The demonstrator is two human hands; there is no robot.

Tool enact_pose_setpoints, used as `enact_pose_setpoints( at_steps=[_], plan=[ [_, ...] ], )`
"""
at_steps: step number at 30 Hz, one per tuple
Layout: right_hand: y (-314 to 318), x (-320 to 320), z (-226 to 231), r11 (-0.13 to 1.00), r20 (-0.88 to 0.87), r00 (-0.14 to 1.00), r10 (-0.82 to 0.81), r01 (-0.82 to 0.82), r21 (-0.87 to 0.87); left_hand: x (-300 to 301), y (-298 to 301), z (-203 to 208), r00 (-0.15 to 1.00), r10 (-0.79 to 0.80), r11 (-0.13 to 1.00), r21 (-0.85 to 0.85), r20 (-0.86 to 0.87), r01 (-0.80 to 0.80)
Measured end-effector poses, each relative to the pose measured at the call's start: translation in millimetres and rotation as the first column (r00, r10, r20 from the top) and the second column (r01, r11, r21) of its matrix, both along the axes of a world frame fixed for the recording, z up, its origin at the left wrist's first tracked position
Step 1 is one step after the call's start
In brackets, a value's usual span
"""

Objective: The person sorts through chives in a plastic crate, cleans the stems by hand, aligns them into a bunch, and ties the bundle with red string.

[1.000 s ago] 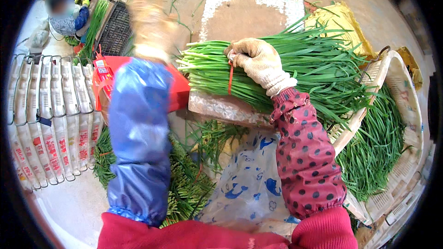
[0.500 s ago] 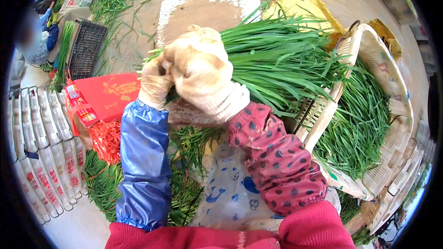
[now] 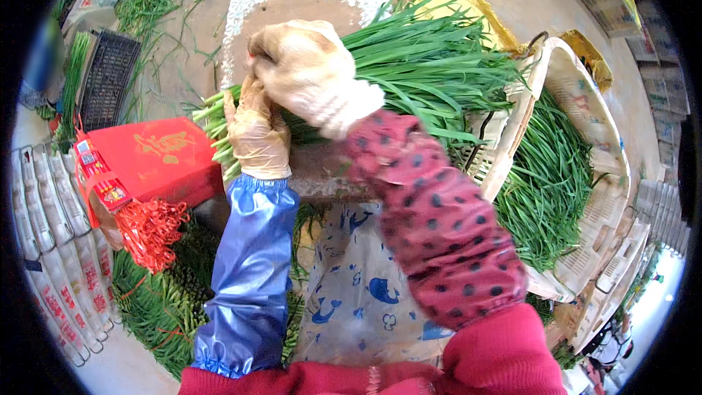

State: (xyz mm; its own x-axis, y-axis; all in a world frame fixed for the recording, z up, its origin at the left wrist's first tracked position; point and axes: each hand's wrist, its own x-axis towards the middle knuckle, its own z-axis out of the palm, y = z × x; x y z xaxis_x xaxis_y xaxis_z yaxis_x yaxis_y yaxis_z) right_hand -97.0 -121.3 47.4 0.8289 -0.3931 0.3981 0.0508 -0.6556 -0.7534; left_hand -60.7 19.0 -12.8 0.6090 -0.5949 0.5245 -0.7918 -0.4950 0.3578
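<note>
A thick bunch of garlic chives [image 3: 439, 66] lies across the work surface, its pale cut ends at the left and its green leaves spreading right. My left hand [image 3: 257, 135], in a stained glove with a blue sleeve, is closed round the stalks near those ends. Above it, my right hand [image 3: 303, 62], gloved with a red spotted sleeve, is curled shut over the bunch, close to the left fingertips. A speck of red shows at its fingers; what they pinch is hidden.
A red box [image 3: 157, 150] stands left, with red tie strips [image 3: 150, 227] hanging in front. More chives fill the pale plastic basket [image 3: 523, 128] at right. Tied chive bundles [image 3: 157, 307] lie below left. Stacked white baskets [image 3: 55, 205] and a black crate [image 3: 110, 80] stand farther left.
The view has shifted, moving the surroundings left. My left hand has moved right relative to the red box, and more cut stalk ends show. My right hand has risen slightly and stays closed.
</note>
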Motion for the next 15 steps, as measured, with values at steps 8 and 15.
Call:
enact_pose_setpoints(
  at_steps=[8, 15],
  plan=[
    [-89, -90, 8, 0.747, -0.572, 0.804, 0.160, -0.478, -0.463, -2, 4, -15, 0.992, 0.038, 0.999, 0.020, 0.123, -0.041],
    [-128, -108, -35, 0.918, -0.816, 0.547, -0.188, -0.198, -0.344, 1, 14, -22, 0.999, 0.000, 0.989, -0.145, -0.034, -0.005]
  ],
)
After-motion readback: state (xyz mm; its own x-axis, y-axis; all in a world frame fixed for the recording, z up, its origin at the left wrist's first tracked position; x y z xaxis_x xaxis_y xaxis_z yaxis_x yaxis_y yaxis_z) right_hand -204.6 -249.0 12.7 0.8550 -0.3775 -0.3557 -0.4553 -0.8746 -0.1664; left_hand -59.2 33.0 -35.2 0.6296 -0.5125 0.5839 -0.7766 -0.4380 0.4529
